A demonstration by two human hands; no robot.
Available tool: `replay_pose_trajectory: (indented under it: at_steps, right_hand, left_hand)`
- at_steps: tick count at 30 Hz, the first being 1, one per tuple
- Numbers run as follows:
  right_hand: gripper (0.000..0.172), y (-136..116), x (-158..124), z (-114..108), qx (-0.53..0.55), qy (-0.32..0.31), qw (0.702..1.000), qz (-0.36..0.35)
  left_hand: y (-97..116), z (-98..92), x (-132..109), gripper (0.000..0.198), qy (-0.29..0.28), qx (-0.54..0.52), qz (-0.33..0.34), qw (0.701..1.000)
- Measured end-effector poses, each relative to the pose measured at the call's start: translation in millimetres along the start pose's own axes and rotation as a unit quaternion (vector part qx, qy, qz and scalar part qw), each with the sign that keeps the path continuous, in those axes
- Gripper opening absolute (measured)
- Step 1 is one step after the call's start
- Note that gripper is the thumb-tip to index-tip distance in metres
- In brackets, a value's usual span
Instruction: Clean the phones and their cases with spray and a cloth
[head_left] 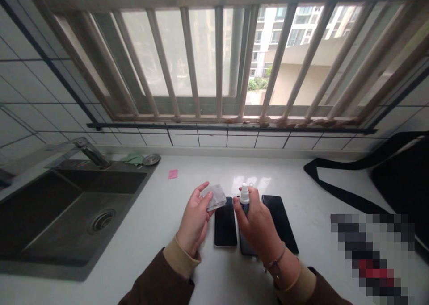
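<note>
A folded light grey cloth (217, 198) is pinched between the thumb and fingers of my left hand (197, 215). My right hand (256, 222) is wrapped around a small spray bottle (244, 195) with a white nozzle, held upright; the fingers hide most of its body. Beneath and between the hands a black phone (225, 229) lies flat on the white counter. Two more dark, flat devices lie by my right hand: one (247, 247) partly covered by the hand, the other (280, 220) just right of it.
A dark sink (127, 202) with a faucet (92, 153) takes up the left. Behind it lie a green cloth (133, 159) and a metal strainer (151, 159). A pink note (173, 174) is on the counter. A black strap and bag (402, 175) sit right, near a pixelated patch. Barred windows stand behind.
</note>
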State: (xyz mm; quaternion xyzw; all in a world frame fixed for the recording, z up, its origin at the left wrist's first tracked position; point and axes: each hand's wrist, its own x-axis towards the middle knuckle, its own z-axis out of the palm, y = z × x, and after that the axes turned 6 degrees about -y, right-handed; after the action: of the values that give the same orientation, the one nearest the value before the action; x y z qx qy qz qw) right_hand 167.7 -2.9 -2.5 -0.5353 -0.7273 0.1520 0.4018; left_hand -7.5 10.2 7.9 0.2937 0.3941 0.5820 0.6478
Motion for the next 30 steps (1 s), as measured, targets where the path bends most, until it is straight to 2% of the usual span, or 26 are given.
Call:
replay_pose_trajectory:
  at_steps: [3, 8, 11, 16, 20, 30]
  right_hand:
    - [0.025, -0.5, 6.4, -4.3, -0.008, 0.0, 1.0, 0.015]
    - [0.022, -2.4, 24.6, -14.6, 0.015, -0.034, 0.999, 0.005]
    - [0.022, 1.5, 40.2, -14.7, 0.018, -0.048, 0.999, -0.005]
    - [0.026, 17.4, 69.4, 2.6, -0.011, -0.085, 0.996, 0.034]
    - [0.024, 27.3, 83.7, 19.2, -0.034, -0.097, 0.994, 0.044]
    - [0.034, 31.7, 84.0, 32.9, -0.057, -0.095, 0.992, 0.062]
  left_hand:
    - [-1.3, -1.8, 1.3, 0.055, 0.005, 0.019, -0.003, 1.0]
    - [-1.3, -1.9, 0.4, 0.053, -0.013, 0.043, 0.002, 0.999]
    - [-0.5, -3.1, 1.2, 0.051, -0.003, 0.051, 0.017, 0.999]
    - [1.8, -6.7, 5.2, 0.051, 0.034, 0.035, 0.032, 0.998]
    - [2.4, -8.1, 6.3, 0.052, 0.038, 0.024, 0.031, 0.999]
    - [2.3, -7.8, 4.1, 0.046, 0.034, 0.027, 0.031, 0.999]
